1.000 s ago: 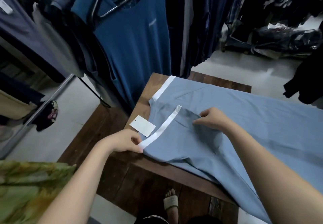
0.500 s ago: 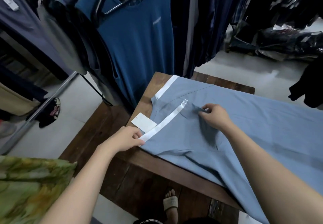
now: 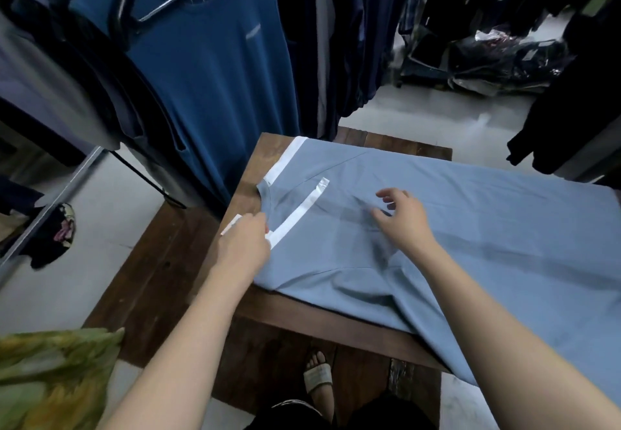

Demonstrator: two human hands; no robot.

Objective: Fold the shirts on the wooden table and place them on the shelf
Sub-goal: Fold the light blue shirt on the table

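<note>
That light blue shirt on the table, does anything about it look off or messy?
Slightly. The light blue shirt is not fully on the wooden table: its near right part droops over the front edge. A white paper tag sticks out by the collar, partly under the left hand. No damage shows.

Shirt [image 3: 470, 228] on the table: pale grey-blue with white bands [image 3: 295, 218] at the sleeve edges. Table [image 3: 255, 305]: dark brown wood. Hanging shirt [image 3: 215, 70]: deep teal blue. Cloth [image 3: 50, 376] at lower left: mottled green and yellow. Floor [image 3: 430, 127]: light grey.
</note>
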